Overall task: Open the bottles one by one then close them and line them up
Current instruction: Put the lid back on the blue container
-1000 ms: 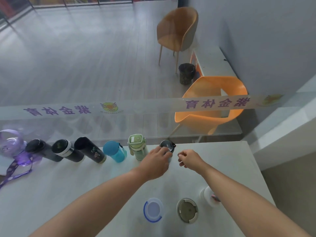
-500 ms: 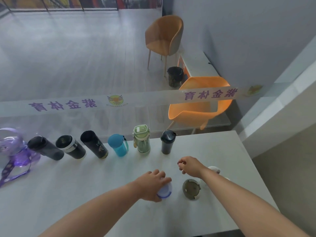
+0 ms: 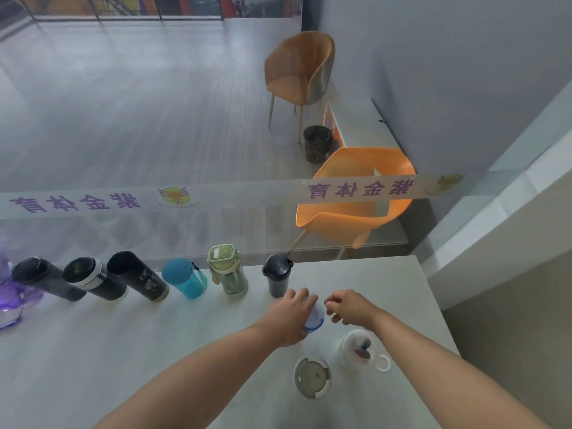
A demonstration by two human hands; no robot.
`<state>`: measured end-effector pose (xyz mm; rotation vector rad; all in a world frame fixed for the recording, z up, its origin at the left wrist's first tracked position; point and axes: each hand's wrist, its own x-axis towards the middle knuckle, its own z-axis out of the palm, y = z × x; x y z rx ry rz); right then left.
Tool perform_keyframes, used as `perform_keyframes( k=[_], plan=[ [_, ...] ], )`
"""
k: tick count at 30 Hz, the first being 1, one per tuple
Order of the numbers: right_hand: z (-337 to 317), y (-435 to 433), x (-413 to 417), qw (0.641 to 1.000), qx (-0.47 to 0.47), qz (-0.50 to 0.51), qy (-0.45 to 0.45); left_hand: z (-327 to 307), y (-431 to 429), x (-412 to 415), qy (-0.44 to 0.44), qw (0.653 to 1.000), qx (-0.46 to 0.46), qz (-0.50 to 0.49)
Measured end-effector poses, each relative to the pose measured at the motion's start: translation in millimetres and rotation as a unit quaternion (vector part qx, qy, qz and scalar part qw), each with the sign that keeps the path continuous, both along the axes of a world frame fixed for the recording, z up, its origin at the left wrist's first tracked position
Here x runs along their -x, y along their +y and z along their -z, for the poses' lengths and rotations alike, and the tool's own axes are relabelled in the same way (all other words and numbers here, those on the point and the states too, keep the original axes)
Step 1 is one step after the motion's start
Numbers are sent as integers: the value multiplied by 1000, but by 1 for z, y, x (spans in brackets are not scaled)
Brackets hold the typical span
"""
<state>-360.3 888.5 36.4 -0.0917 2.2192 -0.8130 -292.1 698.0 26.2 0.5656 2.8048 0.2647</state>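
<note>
Purple 紫金体育 lettering (image 3: 360, 191), mirrored, glass band (image 3: 247, 196)

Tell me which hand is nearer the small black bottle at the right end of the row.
Left. The left hand sits just below the small black bottle, gripping a blue-rimmed bottle; the right hand hovers farther to its right.

Beyond a glass panel crossed by a frosted band (image 3: 278, 196) printed with purple characters, a tan chair (image 3: 301, 71) is set well back on the pale floor, a dark bin (image 3: 317, 144) is placed near it, and an orange chair (image 3: 356, 199) is seen nearest the white table (image 3: 123, 351).
</note>
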Motion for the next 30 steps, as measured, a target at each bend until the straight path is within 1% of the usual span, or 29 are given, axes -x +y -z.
perform_keyframes(
  k=[4, 8, 10, 12, 15, 21, 25, 28, 30],
  plan=[
    [5, 19, 28, 999, 36, 21, 0, 1, 26, 35, 12, 999, -19, -48],
    [12, 30, 60, 996, 55, 62, 15, 3, 43, 71, 31, 998, 4, -58],
    [15, 30, 74, 993, 70, 95, 21, 5, 46, 88, 28, 997, -11, -73],
    [16, 29, 88, 987, 95, 129, 12, 8, 46, 102, 22, 995, -27, -92],
    [15, 27, 102, 982, 120, 144, -12, 12, 45, 117, 22, 994, -28, -99],
    [16, 29, 105, 985, 123, 121, -19, 15, 41, 118, 16, 995, -17, -97],
    [19, 30, 100, 988, 114, 104, -3, 15, 39, 111, 19, 996, 6, -91],
    [16, 34, 93, 988, 104, 115, 7, 8, 38, 104, 45, 995, 16, -83],
    [12, 39, 83, 988, 89, 127, 12, 0, 37, 93, 77, 994, -12, -73]
  ],
)
